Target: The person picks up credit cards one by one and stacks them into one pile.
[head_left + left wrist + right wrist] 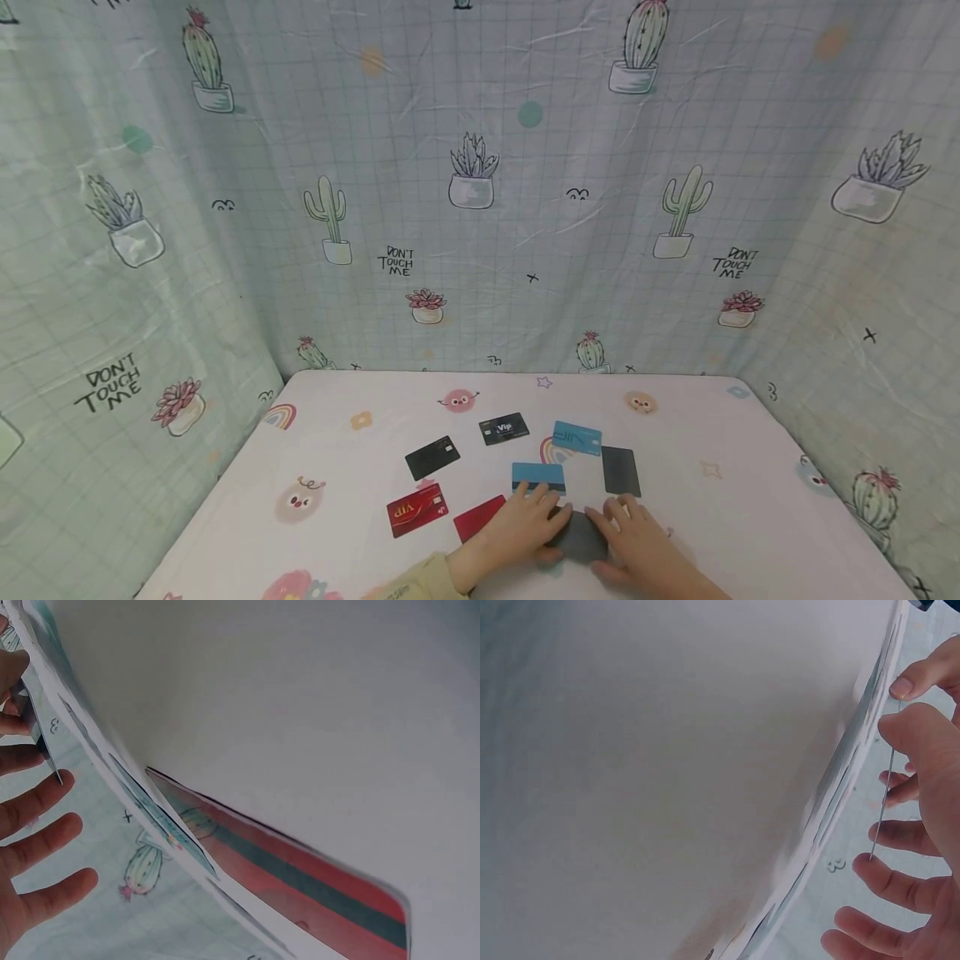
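Observation:
Both hands hold a dark grey card (pixel 581 537) above the table, one at each side. My left hand (pixel 525 527) grips its left edge, and my right hand (pixel 640 542) has thumb and fingertips at its right edge. In the right wrist view the card (pixel 886 791) shows edge-on as a thin line between thumb and fingers. From the left wrist view, the left hand (pixel 34 847) has several fingers spread out past the card (pixel 36 731). A red card (pixel 477 517) lies partly behind the left forearm, and a blue striped card (pixel 537 476) lies just beyond the left fingertips.
Other cards lie around the hands: a red VIP card (pixel 417 510), a black card (pixel 432 457), a black Vip card (pixel 504 428), a blue card (pixel 577 437) and a dark grey card (pixel 621 472). A cactus-print curtain (pixel 480 242) surrounds the white patterned table (pixel 337 442).

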`<state>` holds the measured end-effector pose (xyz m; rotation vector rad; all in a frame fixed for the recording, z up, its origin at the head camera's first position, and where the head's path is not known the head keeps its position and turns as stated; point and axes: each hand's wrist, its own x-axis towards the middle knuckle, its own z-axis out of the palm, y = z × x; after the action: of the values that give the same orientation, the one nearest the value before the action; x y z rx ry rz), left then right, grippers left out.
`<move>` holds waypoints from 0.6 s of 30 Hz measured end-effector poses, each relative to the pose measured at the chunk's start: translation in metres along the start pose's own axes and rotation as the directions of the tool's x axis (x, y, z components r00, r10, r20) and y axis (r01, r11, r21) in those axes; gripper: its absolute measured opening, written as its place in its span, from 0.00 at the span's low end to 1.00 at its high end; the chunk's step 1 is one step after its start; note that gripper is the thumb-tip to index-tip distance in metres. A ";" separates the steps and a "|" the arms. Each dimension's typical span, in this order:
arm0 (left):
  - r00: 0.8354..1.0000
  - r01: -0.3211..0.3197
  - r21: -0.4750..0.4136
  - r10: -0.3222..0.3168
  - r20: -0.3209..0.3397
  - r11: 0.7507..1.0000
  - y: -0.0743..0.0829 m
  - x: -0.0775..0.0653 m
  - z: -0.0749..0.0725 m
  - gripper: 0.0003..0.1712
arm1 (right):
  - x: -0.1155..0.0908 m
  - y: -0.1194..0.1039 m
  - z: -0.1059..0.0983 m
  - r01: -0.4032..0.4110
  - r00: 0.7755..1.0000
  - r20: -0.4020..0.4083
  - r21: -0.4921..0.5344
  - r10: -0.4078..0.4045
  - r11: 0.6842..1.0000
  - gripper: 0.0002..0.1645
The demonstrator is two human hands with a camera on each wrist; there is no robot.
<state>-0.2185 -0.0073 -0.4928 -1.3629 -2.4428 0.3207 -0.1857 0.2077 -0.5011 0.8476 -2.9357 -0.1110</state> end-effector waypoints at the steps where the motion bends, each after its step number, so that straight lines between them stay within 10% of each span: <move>1: 1.000 0.002 0.001 -0.002 -0.003 1.000 0.000 0.000 0.001 0.31 | 0.000 0.000 0.000 -0.002 1.000 -0.003 -0.003 0.002 1.000 0.41; 18: 0.998 0.067 -0.056 -0.067 -0.004 0.996 -0.004 -0.008 -0.004 0.32 | 0.003 0.000 -0.001 -0.029 0.996 -0.090 -0.007 0.028 1.000 0.39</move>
<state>-0.2159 -0.0157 -0.4887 -1.2984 -2.5040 0.2331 -0.1877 0.2059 -0.4998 0.7878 -2.8601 -0.0809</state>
